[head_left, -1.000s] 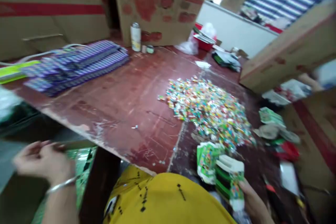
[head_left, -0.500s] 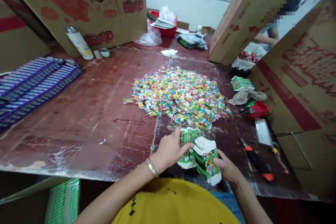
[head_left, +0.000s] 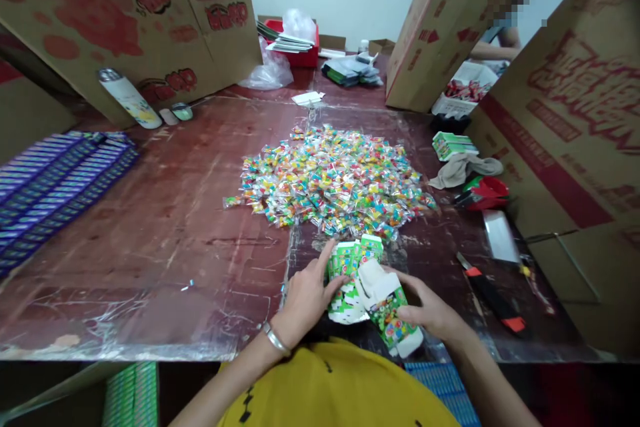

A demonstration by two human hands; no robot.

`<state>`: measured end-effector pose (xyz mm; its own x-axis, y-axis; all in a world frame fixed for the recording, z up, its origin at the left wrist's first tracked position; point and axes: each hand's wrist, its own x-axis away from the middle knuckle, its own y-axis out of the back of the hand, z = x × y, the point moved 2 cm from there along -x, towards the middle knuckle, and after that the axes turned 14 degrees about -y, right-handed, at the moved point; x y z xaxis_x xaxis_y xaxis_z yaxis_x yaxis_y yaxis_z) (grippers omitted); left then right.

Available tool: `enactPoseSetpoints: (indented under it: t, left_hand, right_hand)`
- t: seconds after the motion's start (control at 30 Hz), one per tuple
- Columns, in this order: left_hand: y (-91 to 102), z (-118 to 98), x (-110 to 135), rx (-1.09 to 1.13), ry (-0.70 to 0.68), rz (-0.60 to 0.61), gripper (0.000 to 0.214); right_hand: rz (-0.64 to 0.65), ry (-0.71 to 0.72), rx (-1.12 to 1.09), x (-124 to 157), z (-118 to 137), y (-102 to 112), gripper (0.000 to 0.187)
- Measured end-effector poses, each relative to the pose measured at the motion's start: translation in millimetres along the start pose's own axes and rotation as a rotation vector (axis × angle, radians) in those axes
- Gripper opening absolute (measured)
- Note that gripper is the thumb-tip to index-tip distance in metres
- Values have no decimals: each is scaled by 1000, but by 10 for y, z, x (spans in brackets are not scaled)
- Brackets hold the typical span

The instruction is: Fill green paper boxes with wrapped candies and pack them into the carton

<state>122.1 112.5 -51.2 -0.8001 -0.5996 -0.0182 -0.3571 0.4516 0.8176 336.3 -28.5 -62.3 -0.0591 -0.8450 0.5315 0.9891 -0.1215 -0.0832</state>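
Near the table's front edge, my right hand (head_left: 430, 307) grips a green-and-white printed carton (head_left: 390, 313). Its white flaps stand open at the upper end, and my thumb lies on the printed face. Just left of it are several flat green cartons (head_left: 344, 260), overlapping each other. My left hand (head_left: 305, 290) rests against their left side with the index finger stretched out and the thumb lying over them. Its other fingers are partly hidden. Beyond both hands spreads a heap of small clear-wrapped, multicoloured candies (head_left: 330, 177).
Purple striped packs (head_left: 60, 187) lie at left, near a flask (head_left: 131, 99). At right are a cutter knife (head_left: 493, 297), a grey cloth (head_left: 463, 170) and a red-and-green item (head_left: 487, 193). Large cardboard boxes (head_left: 560, 167) flank the table. Another person's arm (head_left: 497, 47) shows behind.
My right hand has shifted farther over the open carton, which has tilted. My left index finger is more stretched out, and the flat cartons are fanned apart. The view has shifted slightly.
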Motion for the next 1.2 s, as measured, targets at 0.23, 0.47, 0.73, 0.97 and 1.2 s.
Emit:
enactPoseSetpoints:
  t: [0.23, 0.47, 0.73, 0.97, 1.2]
  left_hand:
    - [-57, 128, 175, 69, -154, -22, 54]
    - [-53, 245, 375, 390, -164, -173, 32]
    - [164, 184, 454, 454, -8, -259, 32]
    - [308, 275, 550, 497, 87, -218, 33]
    - [483, 462, 656, 328, 155, -123, 45]
  right_hand:
    - [101, -14, 213, -39, 339, -290, 80]
    - [109, 49, 185, -6, 561, -510, 73]
    - [-16, -102, -256, -149, 392, -564, 62]
    - [77, -135, -496, -374, 319, -794, 36]
    - [78, -226, -483, -494, 191, -939, 38]
